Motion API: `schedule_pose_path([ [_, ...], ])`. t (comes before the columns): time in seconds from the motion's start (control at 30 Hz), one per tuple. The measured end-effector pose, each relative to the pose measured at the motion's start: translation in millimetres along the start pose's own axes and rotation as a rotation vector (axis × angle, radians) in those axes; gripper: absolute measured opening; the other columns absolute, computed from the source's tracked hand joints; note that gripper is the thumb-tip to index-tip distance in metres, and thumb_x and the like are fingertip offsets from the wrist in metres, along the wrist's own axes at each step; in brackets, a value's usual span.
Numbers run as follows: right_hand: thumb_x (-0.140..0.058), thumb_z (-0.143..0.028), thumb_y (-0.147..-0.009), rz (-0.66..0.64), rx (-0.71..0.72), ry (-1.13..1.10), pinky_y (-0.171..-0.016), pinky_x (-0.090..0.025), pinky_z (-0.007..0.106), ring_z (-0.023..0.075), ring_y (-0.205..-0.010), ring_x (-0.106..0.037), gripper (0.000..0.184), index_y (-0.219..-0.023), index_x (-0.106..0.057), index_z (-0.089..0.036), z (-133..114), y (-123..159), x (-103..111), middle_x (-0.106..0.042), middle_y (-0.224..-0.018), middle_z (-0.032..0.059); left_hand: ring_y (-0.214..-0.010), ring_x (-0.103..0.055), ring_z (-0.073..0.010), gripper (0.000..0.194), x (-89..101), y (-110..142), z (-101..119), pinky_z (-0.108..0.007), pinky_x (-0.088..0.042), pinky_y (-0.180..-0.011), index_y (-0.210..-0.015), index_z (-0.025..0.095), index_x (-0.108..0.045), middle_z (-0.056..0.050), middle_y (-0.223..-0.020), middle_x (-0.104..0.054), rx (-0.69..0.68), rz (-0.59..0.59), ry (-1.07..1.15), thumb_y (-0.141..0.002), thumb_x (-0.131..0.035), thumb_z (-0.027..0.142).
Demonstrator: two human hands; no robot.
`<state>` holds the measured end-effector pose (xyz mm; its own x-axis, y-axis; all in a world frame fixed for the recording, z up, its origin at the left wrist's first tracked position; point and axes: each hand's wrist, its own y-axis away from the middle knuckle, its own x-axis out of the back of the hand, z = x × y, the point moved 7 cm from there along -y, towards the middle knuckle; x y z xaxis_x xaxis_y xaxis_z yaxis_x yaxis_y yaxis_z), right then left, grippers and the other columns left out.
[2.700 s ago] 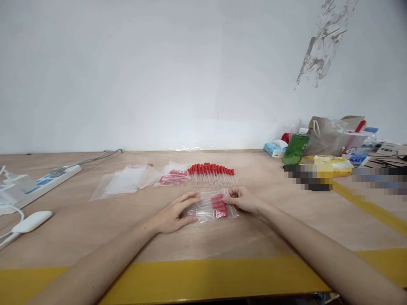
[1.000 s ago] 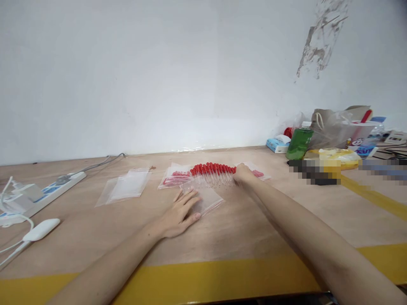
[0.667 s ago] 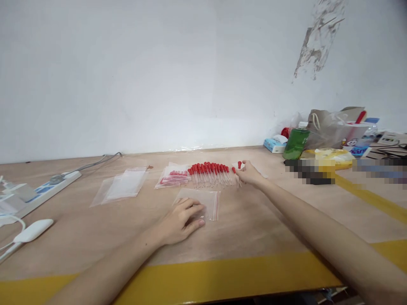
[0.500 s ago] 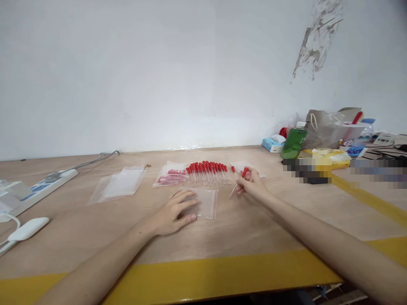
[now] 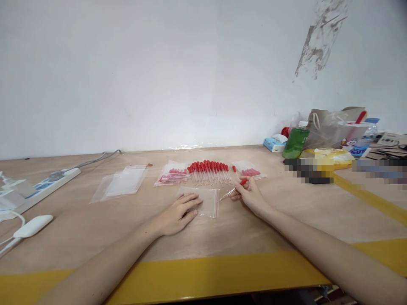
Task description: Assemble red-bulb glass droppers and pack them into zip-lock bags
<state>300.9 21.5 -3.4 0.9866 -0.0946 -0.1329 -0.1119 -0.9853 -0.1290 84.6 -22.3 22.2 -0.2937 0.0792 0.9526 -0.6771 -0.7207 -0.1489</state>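
My left hand [image 5: 180,212] lies with its fingers stretched out on a clear zip bag [image 5: 208,202], whose red-striped edge points right. Between the fingers of my right hand [image 5: 251,194] is a glass dropper [image 5: 228,193] with a red rubber bulb. Its thin tip points left, close to the bag's striped edge. Behind the bag lies a row of red-bulbed droppers [image 5: 208,169], with a single dropper [image 5: 234,168] apart at the row's right end. Filled bags [image 5: 171,176] are stacked left of the row, and another filled bag [image 5: 251,170] lies to its right.
Flat clear bags [image 5: 125,182] lie at the left, near a white power strip [image 5: 41,186] and a white cable plug [image 5: 33,226]. At the back right stand a green bottle [image 5: 295,142], a tissue pack [image 5: 274,144] and a yellow packet [image 5: 333,156]. Yellow tape [image 5: 203,277] runs along the front edge.
My right hand has brought the dropper left and nearer, turning it flatter so its tip sits by the bag's edge. The filled bag behind that hand now shows more. My left hand stays on the bag.
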Motion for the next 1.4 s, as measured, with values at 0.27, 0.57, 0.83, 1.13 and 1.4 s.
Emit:
schedule_pose_path([
  [0.27,-0.062,-0.031,-0.07,-0.304,-0.163,-0.095,-0.071,-0.05,0.027,0.0105,-0.068,-0.059,0.023,-0.085,-0.052,-0.017,4.0,13.0,-20.5,-0.059,-0.076,0.0021,-0.108,-0.046,-0.0226,0.042,4.9,-9.2,6.9,-0.04,-0.035,-0.094,-0.115,0.023,-0.052,-0.006,-0.114,-0.054,0.009,0.209,0.012,-0.08,-0.048,0.045],
  [0.57,-0.057,-0.042,-0.074,-0.697,-0.03,0.086,-0.058,-0.044,0.024,0.0084,-0.058,-0.055,0.032,-0.093,-0.052,-0.017,-5.8,26.2,-46.8,-0.059,-0.067,-0.0014,-0.117,-0.04,-0.0215,0.047,-2.2,-10.6,0.9,-0.038,-0.033,-0.098,-0.122,0.022,-0.047,-0.007,-0.127,-0.044,0.04,0.171,0.114,-0.081,-0.046,0.046],
  [0.83,-0.065,-0.039,-0.067,-0.716,-0.068,0.144,-0.074,-0.044,0.027,0.0102,-0.072,-0.057,0.031,-0.087,-0.057,-0.016,1.4,20.5,-46.5,-0.06,-0.075,-0.0008,-0.117,-0.041,-0.0228,0.043,0.8,-11.0,2.7,-0.04,-0.035,-0.096,-0.121,0.024,-0.048,-0.006,-0.127,-0.045,0.03,0.144,0.157,-0.083,-0.043,0.045],
  [1.13,-0.072,-0.034,-0.057,-0.525,-0.175,0.096,-0.06,-0.045,0.024,0.0083,-0.056,-0.056,0.032,-0.074,-0.054,-0.014,2.0,4.4,-14.9,-0.06,-0.061,-0.0015,-0.111,-0.046,-0.0188,0.041,5.4,-5.0,-1.6,-0.036,-0.038,-0.094,-0.122,0.024,-0.045,-0.004,-0.122,-0.051,-0.043,0.066,0.174,-0.084,-0.045,0.039],
  [1.4,-0.062,-0.042,-0.065,-0.573,0.026,0.391,-0.06,-0.042,0.024,0.0112,-0.062,-0.053,0.028,-0.069,-0.064,-0.014,-1.4,6.8,-21.7,-0.061,-0.067,0.0005,-0.111,-0.047,-0.0186,0.038,7.0,-4.4,2.1,-0.036,-0.038,-0.094,-0.121,0.025,-0.047,-0.004,-0.122,-0.052,-0.05,0.052,0.2,-0.085,-0.042,0.036],
])
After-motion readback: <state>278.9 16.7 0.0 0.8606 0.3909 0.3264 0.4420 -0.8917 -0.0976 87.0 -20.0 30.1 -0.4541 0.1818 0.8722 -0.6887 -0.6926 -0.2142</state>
